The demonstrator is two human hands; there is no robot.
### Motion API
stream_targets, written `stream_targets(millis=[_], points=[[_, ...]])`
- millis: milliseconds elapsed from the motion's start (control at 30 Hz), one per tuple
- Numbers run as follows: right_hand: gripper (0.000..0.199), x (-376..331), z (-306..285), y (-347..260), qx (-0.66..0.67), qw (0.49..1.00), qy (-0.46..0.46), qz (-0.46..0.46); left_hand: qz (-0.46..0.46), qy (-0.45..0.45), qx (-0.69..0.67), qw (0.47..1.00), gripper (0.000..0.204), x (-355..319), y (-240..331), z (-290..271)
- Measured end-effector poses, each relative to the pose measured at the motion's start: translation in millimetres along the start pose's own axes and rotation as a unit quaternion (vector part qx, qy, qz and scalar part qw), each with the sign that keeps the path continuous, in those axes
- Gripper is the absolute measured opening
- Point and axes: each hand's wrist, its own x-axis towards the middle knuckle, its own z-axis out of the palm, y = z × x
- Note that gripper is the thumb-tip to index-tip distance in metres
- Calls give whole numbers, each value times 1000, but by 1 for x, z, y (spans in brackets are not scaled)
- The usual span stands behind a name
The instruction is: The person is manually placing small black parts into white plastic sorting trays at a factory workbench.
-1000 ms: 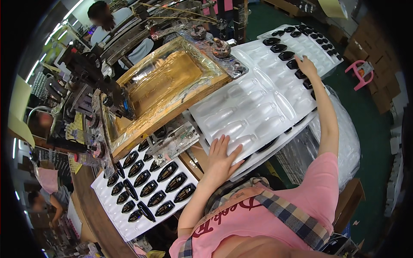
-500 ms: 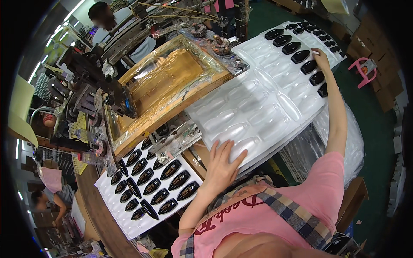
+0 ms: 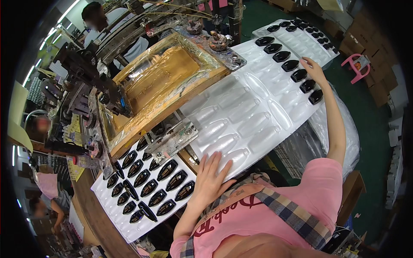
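Observation:
A white moulded plastic tray [image 3: 254,109] with rows of bottle-shaped hollows slants across the middle. Shiny black tapered pieces [image 3: 290,65] stand in a row along its far right end; its other hollows hold nothing. My left hand [image 3: 210,178] rests, fingers spread, on the tray's near left corner. At the far right edge, beside the row of black pieces, is my right hand [image 3: 315,71]. Its fingers are stretched out over the tray's edge, with nothing seen in them. Whether the fingertips touch a piece is unclear.
A wood-framed printing screen [image 3: 167,77] with a gold-brown surface stands left of the tray, on a machine with a dark arm [image 3: 107,81]. Another white tray [image 3: 129,230] holds black pieces with gold marks. Beyond are a pink stool [image 3: 356,68], cartons [image 3: 365,56] and other people.
The tray with its row of black pieces has slid toward me, away from the farther tray. Both my hands have moved with it, and my right fingers have straightened.

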Motion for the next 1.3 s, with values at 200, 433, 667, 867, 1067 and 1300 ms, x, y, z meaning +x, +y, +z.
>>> stream_targets(millis=[200, 433, 667, 867, 1067, 1300], points=[[87, -14, 20, -53, -156, 984, -76, -46, 6, 5, 11, 1000, 53, -1, -1, -7], [70, 11, 18, -70, -186, 975, -120, 19, 2, 27, 6, 1000, 51, -9, -8, 2], [64, -67, 39, -195, -64, 972, -67, -214, -2, 51, -13, 999, 51, -14, -9, 5], [66, -159, 94, -291, -141, 907, -205, -341, -5, 70, -41, 997, 50, -21, -8, 5], [51, -167, 125, -299, -188, 854, -215, -435, -25, 99, -30, 994, 43, -33, -6, 5], [52, -137, 68, -251, -151, 937, -170, -265, -18, 139, -68, 988, 33, -35, -9, 13]])
